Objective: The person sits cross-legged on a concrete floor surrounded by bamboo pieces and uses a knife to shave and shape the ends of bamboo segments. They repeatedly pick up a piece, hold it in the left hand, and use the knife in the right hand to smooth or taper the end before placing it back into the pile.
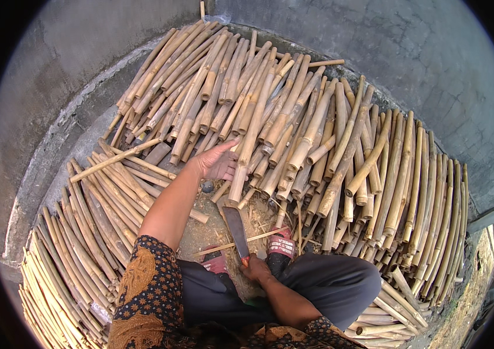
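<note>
A bamboo pile (300, 152) spreads from eleven to four o'clock. One pole (246, 150) points toward me from twelve. At six, the machete (236, 230) is clamped in my right hand (257, 270). My left hand (219, 163) meets the pole's nine-o'clock side; whether gripping, I cannot tell.

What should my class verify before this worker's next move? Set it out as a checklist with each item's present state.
1. Right hand closed on the machete by its handle: ok.
2. Left hand away from the blade: ok; it is at the bamboo pole, beyond the blade's tip.
3. Pole firmly gripped by the left hand: cannot tell; the fingers are partly hidden behind it.
4. Feet well away from the blade: not ok, in my judgement; it points out from between the two red-and-white shoes.
5. Ground by the feet free of loose pieces: not ok; a thin bamboo strip crosses there.
</note>
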`<state>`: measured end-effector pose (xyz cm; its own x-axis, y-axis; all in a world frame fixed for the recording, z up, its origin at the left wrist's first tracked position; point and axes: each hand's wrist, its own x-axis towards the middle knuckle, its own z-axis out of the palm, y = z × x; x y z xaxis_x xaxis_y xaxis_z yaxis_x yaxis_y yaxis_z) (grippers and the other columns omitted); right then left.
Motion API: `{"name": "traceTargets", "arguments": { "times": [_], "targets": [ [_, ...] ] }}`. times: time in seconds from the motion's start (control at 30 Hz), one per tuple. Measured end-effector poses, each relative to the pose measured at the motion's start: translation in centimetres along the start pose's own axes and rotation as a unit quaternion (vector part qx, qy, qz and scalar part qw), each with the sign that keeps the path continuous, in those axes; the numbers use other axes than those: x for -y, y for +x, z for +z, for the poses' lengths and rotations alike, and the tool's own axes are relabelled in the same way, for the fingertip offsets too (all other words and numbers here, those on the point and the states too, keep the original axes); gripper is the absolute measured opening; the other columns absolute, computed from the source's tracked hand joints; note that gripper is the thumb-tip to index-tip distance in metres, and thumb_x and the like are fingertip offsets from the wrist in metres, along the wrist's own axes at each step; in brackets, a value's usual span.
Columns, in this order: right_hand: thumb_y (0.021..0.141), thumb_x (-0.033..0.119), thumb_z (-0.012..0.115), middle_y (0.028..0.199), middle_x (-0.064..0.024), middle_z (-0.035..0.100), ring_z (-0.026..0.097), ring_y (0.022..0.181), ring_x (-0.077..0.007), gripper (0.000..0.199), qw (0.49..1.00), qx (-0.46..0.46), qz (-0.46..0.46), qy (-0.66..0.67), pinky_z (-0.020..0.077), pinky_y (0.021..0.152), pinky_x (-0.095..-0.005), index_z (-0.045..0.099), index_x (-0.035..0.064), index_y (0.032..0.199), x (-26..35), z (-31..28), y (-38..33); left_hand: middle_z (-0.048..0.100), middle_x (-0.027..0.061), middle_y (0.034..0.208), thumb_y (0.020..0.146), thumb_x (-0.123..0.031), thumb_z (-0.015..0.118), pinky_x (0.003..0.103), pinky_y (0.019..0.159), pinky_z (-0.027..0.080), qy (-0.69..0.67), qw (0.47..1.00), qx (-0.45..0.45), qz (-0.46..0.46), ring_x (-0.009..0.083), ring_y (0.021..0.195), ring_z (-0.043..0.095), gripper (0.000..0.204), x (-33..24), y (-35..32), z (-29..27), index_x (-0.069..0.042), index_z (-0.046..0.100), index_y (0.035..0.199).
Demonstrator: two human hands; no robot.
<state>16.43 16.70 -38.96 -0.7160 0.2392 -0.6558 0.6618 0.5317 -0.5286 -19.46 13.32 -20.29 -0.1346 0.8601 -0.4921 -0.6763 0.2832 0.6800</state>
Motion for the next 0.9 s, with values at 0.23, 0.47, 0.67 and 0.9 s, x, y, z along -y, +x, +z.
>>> {"name": "traceTargets", "arguments": {
  "times": [0.23,0.47,0.67,0.9],
  "targets": [
    [0.085,0.04,0.072,0.121,-0.0279,0.066,0.064,0.118,-0.0412,0.066,0.999,-0.01,0.038,-0.009,0.0495,0.102,-0.0472,0.05,-0.0014,0.131,0.3,0.3,0.0,0.062,0.0064,0.086,0.095,-0.046,0.068,0.03,0.057,0.05,0.237,0.893,-0.35,0.155,0.0134,0.065,0.058,0.055,1.7,2.0,5.4,0.001,0.057,0.121],
    [0.083,0.044,0.069,0.123,-0.0282,0.066,0.064,0.119,-0.0404,0.07,0.996,-0.041,0.072,0.008,0.0493,0.102,-0.0465,0.049,-0.0022,0.132,1.7,-0.7,-0.9,0.061,0.0055,0.093,0.096,-0.026,0.071,0.03,0.076,0.054,0.206,0.87,-0.288,0.344,0.0131,0.08,0.063,0.045,3.8,-3.6,8.1,-0.003,0.049,0.128],
    [0.088,0.039,0.065,0.092,-0.0202,0.069,0.068,0.074,-0.0299,0.051,0.987,-0.013,0.012,0.162,0.0544,0.066,-0.0418,0.06,-0.005,0.113,4.5,-3.0,-1.3,0.061,0.0064,0.089,0.097,-0.027,0.07,0.032,0.076,0.054,0.187,0.834,-0.318,0.412,0.0147,0.08,0.064,0.04,-0.6,-10.0,8.6,-0.002,0.052,0.123],
    [0.095,0.034,0.064,0.063,-0.0019,0.049,0.046,0.045,-0.0155,0.031,0.873,0.103,0.104,0.465,0.0408,0.04,-0.0328,0.058,0.0035,0.095,4.8,-6.1,-4.5,0.058,0.007,0.092,0.097,-0.029,0.071,0.035,0.072,0.056,0.116,0.768,-0.388,0.496,0.0167,0.079,0.062,0.036,-0.5,-17.0,8.4,-0.007,0.052,0.118]
  ]
}}
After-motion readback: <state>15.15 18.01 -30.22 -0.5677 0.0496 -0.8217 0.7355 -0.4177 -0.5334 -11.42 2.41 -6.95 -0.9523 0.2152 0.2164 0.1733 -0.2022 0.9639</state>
